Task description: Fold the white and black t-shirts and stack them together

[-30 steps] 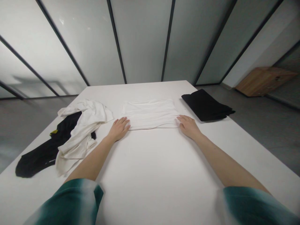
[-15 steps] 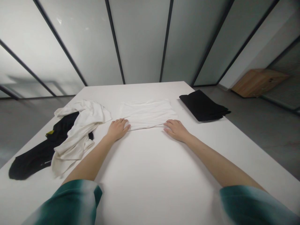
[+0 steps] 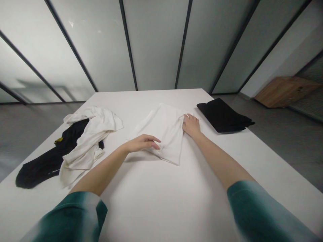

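Observation:
A folded white cloth (image 3: 164, 127) lies at an angle on the white table, one corner pointing toward me. My right hand (image 3: 191, 125) has its fingers closed on the cloth's right edge. Over the near left part of the cloth is my left hand (image 3: 143, 142), its fingers stretched out and the thumb apart from them. Whether the left fingertips touch the fabric is hard to tell.
On the left of the table (image 3: 156, 208), a crumpled white garment (image 3: 87, 144) lies over a black one (image 3: 45, 166). A folded black stack (image 3: 223, 116) sits at the back right. Beyond stands a frosted glass wall (image 3: 156, 43).
The white cloth has turned from lying square to lying at an angle. My right hand has moved farther back and closed on its edge; my left hand has shifted right and lifted slightly.

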`<state>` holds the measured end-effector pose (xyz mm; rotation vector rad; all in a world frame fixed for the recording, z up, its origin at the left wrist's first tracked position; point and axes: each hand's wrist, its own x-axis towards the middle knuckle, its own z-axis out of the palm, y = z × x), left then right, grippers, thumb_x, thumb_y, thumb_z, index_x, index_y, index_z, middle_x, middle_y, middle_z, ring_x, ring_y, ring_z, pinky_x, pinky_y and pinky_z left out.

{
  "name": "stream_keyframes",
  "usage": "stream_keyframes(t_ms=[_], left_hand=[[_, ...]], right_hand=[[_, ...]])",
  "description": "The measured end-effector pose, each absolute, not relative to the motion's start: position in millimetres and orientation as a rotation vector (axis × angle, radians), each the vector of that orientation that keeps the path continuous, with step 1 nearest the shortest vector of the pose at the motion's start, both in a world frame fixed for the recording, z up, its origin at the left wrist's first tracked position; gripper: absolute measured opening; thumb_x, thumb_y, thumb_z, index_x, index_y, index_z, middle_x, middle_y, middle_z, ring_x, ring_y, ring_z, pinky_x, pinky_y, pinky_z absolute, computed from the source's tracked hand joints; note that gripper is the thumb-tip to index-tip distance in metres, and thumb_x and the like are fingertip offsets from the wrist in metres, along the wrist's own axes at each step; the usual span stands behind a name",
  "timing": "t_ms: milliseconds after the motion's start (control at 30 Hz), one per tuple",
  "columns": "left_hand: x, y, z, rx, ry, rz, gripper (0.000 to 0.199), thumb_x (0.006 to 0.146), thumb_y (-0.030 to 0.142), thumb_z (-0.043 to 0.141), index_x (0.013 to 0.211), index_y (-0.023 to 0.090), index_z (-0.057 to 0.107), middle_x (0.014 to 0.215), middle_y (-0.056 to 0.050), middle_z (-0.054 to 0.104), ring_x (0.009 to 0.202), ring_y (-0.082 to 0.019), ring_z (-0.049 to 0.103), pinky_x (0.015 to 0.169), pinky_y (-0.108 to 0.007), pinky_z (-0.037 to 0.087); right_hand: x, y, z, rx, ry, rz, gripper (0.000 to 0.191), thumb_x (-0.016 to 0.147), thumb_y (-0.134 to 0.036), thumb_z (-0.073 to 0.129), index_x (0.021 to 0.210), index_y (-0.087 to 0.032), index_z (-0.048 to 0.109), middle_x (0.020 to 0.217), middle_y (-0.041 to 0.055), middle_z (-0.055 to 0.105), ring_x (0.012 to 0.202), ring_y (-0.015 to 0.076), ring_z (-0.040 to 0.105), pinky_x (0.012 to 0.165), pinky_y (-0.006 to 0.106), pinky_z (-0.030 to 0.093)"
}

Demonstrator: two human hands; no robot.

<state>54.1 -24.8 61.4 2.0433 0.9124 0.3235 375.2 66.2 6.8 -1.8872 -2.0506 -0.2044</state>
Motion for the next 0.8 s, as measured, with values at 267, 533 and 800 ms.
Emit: stream_keyframes(t_ms=[267,533,800], left_hand=[[47,67,31,2.222,1.902,0.441,0.049,0.095,0.041,0.044,0.132,0.014,0.060,0.130,-0.016,0.066,0.118,-0.027,0.063,0.102,-0.039,0.048],[78,121,26,1.948,2.196,0.298,0.065,0.081,0.058,0.061,0.124,0.010,0.064,0.137,-0.029,0.056,0.127,-0.043,0.055,0.097,-0.054,0.051],[96,141,38,1.823,2.024,0.356,0.033,0.074,0.024,0.069,0.104,0.011,0.071,0.112,-0.025,0.071,0.115,-0.040,0.064,0.085,-0.043,0.053]], right_hand=[[370,27,22,-2.090,-1.921,-0.067,0.055,0.099,-0.054,0.035,0.092,-0.015,0.074,0.104,0.0207,0.068,0.105,0.0371,0.059,0.091,0.052,0.042],[362,14,8,-2.023,-1.940,0.210,0.022,0.088,-0.031,0.051,0.094,-0.020,0.068,0.104,0.0158,0.069,0.099,0.0310,0.063,0.085,0.042,0.049],[366,19,19,-1.459,-0.881,1.221,0.032,0.067,-0.011,0.057,0.095,-0.024,0.051,0.068,-0.0012,0.060,0.067,0.0189,0.063,0.061,0.029,0.051]])
